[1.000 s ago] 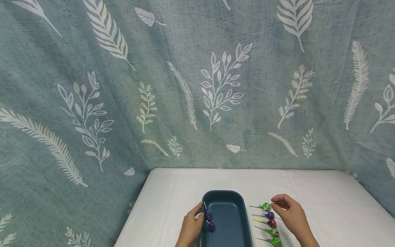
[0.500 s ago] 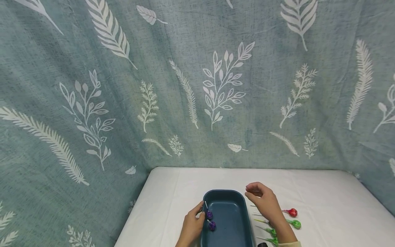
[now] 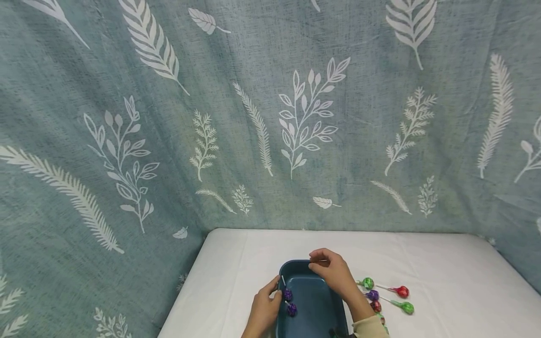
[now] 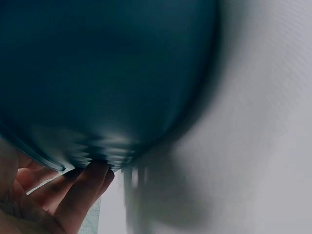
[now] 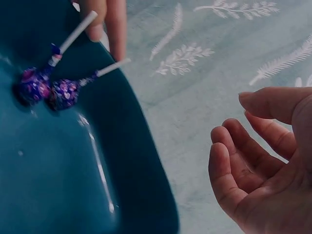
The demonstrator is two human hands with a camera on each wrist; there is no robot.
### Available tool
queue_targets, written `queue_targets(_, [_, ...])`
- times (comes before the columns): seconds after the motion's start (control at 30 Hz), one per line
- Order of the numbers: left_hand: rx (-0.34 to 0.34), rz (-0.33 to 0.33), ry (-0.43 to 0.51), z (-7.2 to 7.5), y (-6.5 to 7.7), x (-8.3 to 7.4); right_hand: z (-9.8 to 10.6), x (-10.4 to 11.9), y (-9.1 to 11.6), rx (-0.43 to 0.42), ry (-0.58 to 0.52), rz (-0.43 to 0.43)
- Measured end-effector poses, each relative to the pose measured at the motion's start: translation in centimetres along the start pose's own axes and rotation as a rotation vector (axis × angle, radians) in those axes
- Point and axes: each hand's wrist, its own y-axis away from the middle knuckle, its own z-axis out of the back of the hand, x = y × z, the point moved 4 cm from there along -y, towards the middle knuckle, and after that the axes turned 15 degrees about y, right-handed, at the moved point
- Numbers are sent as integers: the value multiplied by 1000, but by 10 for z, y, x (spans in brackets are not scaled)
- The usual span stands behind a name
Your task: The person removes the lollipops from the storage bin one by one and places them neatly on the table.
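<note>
A dark blue rectangular tray [image 3: 314, 303] sits on the white table. My left hand [image 3: 263, 311] grips its left rim; in the left wrist view the fingers [image 4: 83, 192] press against the tray's outer wall [image 4: 107, 73]. Two lollipops in purple wrappers, one nearer [image 3: 291, 310] and one farther [image 3: 288, 295], lie inside along the left wall, white sticks leaning on the rim. Over the tray's far right corner is my right hand [image 3: 336, 276]. The right wrist view shows that hand [image 5: 273, 165] with loosely bent fingers, thumb apart and nothing held.
Right of the tray lie several wrapped lollipops: green [image 3: 368, 283], purple [image 3: 373, 295] and dark red [image 3: 376, 306] ones in a row, partly behind my right forearm. Farther right are a red lollipop [image 3: 402, 292] and another green lollipop [image 3: 407, 308]. Patterned cloth [image 3: 253, 197] hangs behind the table.
My right hand has moved left, from beside the row of lollipops to over the tray's far right corner. My left hand keeps its grip on the rim; both purple lollipops stay inside.
</note>
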Motion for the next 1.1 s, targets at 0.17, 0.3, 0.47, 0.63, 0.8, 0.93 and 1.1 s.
queue_targets(0.17, [0,-6,-5,0,1,0,-16,-4,-3,27,-20,28])
queue_targets(0.3, [7,1,-12,0,0,0,-27,-8,-5,66,-25,43])
queue_targets(0.47, [9,15,-15,-1,0,1,-40,-11,-7,116,-3,74])
queue_targets(0.63, [3,14,-11,0,0,1,-55,-15,-9,157,63,96])
queue_targets(0.8, [2,18,0,-1,0,1,-68,-18,-9,199,131,107])
queue_targets(0.93, [3,22,-2,0,-1,2,-75,-18,-9,232,160,101])
queue_targets(1.1, [11,31,13,-1,-1,2,-87,-19,-10,289,211,98])
